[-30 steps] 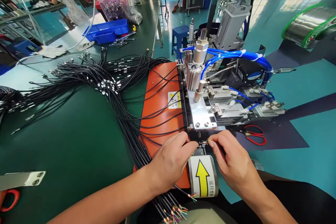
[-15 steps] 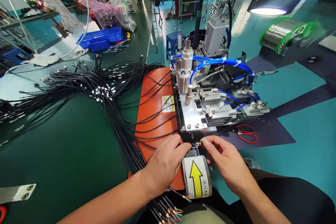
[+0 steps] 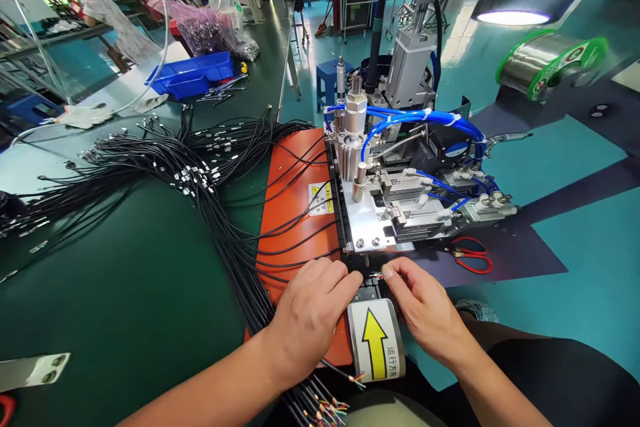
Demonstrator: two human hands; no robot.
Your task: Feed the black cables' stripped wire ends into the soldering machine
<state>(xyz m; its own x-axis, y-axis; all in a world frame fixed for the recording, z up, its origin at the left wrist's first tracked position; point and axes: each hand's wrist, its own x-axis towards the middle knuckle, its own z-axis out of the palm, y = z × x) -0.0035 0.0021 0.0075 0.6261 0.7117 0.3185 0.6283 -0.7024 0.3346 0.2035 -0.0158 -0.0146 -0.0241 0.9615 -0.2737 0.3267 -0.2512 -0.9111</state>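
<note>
Bench (image 3: pixel 125 293): wire tip hidden between hands (image 3: pixel 310 313) (image 3: pixel 425 310)

scissors (image 3: pixel 474 255) — blades hidden, cable ends (image 3: pixel 325 408) cut off

Bright, even workshop lighting, lamp (image 3: pixel 511 17) glaring white at upper right, window daylight at far left, soft shadows beneath hands — strong wide-angle bending at edges, solder spool (image 3: pixel 550 61) slightly blurred.
</note>
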